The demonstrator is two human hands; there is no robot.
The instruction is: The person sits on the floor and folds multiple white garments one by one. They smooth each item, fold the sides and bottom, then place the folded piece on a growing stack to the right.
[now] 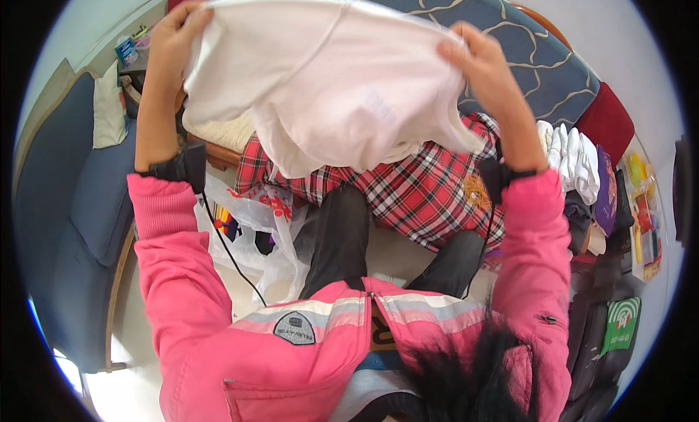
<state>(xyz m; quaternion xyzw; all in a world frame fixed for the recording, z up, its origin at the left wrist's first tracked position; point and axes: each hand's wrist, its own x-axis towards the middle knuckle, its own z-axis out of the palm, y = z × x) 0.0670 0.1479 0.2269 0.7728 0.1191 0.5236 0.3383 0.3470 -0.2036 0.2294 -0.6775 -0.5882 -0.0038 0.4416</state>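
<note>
A white knit garment (327,78) is stretched wide in the air between my two hands. My left hand (177,37) pinches its upper left corner, and my right hand (475,50) grips the edge at the upper right. The cloth hangs in loose folds, with a faint printed patch near its middle; which part of the garment is uppermost, I cannot tell. Under it a red plaid cloth (415,198) spreads in front of my knees, partly hidden by the garment. A tangle of tan rubber bands or cord (476,191) rests on the plaid near my right wrist.
Folded white garments (573,154) are stacked at the right. A translucent plastic bag (262,225) with coloured items stands by my left leg. A blue sofa (65,192) with a cushion (111,108) is on the left. Dark wrist straps (183,165) have cables running to my body.
</note>
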